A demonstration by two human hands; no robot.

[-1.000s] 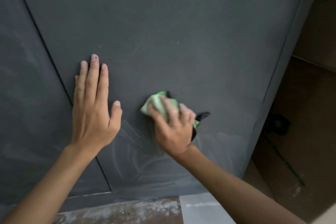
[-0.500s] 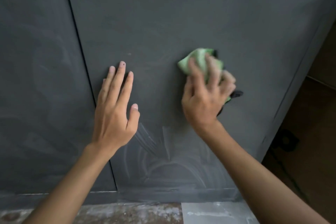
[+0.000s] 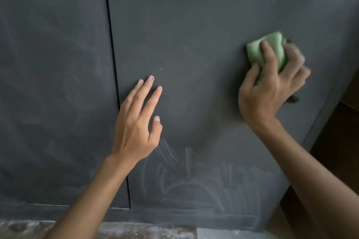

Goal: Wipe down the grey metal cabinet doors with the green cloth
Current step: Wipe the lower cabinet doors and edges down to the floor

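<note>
Head view: right hand [image 3: 269, 93] grips green cloth [image 3: 277, 48] against cabinet door [image 3: 194, 25].

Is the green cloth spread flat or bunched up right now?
Bunched: the green cloth is a thick wad gripped by the right hand.

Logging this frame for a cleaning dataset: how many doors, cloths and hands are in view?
Doors: 2, left door and right door
Cloths: 1, green cloth
Hands: 2, left hand and right hand
Total: 5
</note>
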